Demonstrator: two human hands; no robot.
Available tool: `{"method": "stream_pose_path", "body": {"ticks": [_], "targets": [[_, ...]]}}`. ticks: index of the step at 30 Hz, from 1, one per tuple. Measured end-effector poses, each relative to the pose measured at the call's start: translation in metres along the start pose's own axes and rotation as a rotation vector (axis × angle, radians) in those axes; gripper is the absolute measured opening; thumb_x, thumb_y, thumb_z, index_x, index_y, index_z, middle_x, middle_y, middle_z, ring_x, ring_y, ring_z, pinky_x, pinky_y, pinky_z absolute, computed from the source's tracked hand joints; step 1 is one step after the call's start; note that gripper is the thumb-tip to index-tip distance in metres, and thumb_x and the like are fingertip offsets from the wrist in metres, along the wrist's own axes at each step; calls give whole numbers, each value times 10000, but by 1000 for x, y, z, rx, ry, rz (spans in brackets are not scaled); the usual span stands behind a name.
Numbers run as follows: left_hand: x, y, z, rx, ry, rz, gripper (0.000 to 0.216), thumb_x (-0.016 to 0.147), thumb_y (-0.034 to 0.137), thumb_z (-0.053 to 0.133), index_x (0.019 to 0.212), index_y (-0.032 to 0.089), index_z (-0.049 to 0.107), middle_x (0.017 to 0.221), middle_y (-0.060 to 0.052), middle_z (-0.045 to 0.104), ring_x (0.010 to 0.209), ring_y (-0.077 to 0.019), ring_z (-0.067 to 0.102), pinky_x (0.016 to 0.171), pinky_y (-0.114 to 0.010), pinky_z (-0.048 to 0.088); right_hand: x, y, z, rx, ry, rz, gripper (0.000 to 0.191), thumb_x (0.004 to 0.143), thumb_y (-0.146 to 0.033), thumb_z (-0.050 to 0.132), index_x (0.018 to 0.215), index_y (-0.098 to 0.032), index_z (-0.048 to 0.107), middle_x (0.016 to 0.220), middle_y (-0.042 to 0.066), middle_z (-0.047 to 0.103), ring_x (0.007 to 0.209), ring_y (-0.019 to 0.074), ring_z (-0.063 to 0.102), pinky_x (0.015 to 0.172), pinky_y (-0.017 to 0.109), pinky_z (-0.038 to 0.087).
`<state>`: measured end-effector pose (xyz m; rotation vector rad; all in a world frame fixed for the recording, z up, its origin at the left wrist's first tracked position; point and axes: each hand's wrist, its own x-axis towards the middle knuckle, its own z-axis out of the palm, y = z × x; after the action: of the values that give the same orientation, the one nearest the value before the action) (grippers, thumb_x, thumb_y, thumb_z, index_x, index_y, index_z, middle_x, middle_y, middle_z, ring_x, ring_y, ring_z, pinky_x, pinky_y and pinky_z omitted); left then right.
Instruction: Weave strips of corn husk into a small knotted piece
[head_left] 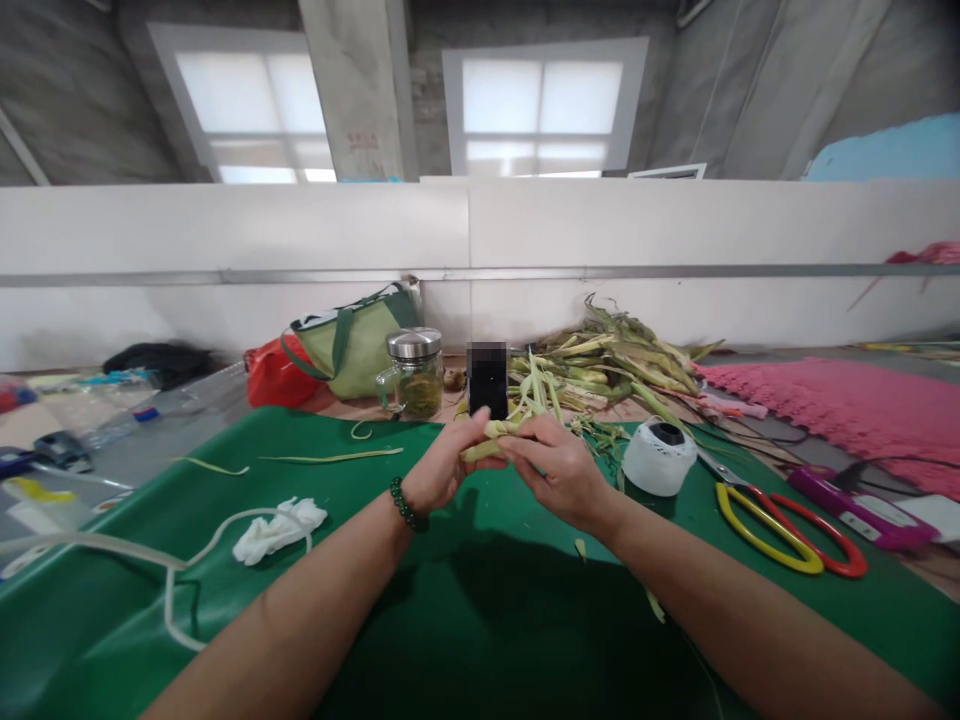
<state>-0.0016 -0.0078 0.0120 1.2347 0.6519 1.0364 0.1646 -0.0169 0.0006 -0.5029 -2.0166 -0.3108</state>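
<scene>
My left hand [451, 462], with a green bead bracelet on the wrist, pinches a folded bundle of pale green husk strips [495, 430] from the left. From the right, my right hand [559, 468] grips the same bundle with thumb and fingertips. Both hands meet just above the green mat [480, 580]. Loose strip ends [541, 385] fan upward behind my right hand. Fingers partly hide the bundle, so its exact shape is unclear. A dark phone [487, 385] stands upright just beyond my hands.
Right of my hands are a white-wrapped roll [660, 460] and red-yellow scissors [787, 525]. A husk pile [615, 355] lies behind, near pink cloth [840, 405]. A lidded glass jar [416, 380] and green bag [356, 350] stand left. White tubing [169, 580] and crumpled tissue [277, 530] lie front left.
</scene>
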Motion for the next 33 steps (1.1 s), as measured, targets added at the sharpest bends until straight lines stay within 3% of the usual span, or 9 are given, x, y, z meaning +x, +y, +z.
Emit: {"method": "stream_pose_path", "body": {"ticks": [5, 8, 12, 17, 21, 25, 29, 33], "targets": [[2, 2, -2, 217, 7, -2, 380, 577, 390, 795, 848, 134, 722, 820, -68, 725, 786, -178, 659, 690, -248, 494, -1, 5, -2, 221, 79, 292, 10, 823, -181, 544, 829, -178, 551, 761, 32, 598, 698, 131, 584, 639, 257, 511], [3, 1, -3, 252, 55, 29, 418, 591, 435, 777, 887, 146, 716, 828, -67, 728, 802, -192, 668, 687, -259, 498, 3, 6, -7, 323, 105, 531, 178, 775, -293, 603, 702, -185, 482, 646, -11, 527, 571, 102, 520, 536, 224, 468], [3, -4, -2, 346, 78, 98, 403, 620, 450, 754, 870, 137, 715, 802, -72, 727, 790, -194, 666, 678, -260, 499, 7, 8, -9, 343, 1, 703, 270, 744, -379, 599, 602, -179, 486, 574, -14, 505, 547, 104, 477, 508, 223, 411], [3, -5, -1, 412, 51, 98, 405, 638, 457, 735, 885, 136, 714, 828, -83, 733, 781, -202, 672, 651, -257, 498, 6, 14, -4, 304, -15, 739, 270, 724, -351, 586, 536, -167, 523, 532, -12, 492, 537, 104, 442, 510, 235, 356], [2, -1, -1, 414, -1, 44, 370, 676, 455, 704, 873, 142, 715, 821, -92, 741, 808, -219, 685, 654, -260, 500, 5, 20, -4, 537, 1, 845, 232, 722, -372, 581, 625, -162, 607, 568, -4, 548, 547, 106, 477, 530, 240, 388], [0, 2, 1, 416, -18, 10, 337, 707, 428, 676, 888, 146, 715, 824, -93, 745, 826, -220, 691, 661, -258, 499, 5, 24, -5, 661, 5, 952, 306, 713, -454, 596, 627, -160, 593, 574, 4, 563, 534, 110, 502, 535, 256, 428], [-2, 1, 6, 379, 15, 12, 354, 691, 408, 685, 919, 139, 707, 841, -91, 744, 826, -217, 690, 671, -262, 500, 4, 23, -4, 574, -30, 879, 265, 636, -403, 698, 640, -161, 589, 595, 3, 583, 570, 118, 517, 539, 249, 425], [-2, -1, 8, 358, 71, 43, 328, 635, 371, 742, 865, 140, 713, 792, -68, 738, 784, -197, 677, 666, -255, 493, 5, 16, -2, 550, -13, 834, 232, 663, -376, 683, 645, -164, 589, 620, 7, 602, 574, 119, 527, 540, 245, 424]]}}
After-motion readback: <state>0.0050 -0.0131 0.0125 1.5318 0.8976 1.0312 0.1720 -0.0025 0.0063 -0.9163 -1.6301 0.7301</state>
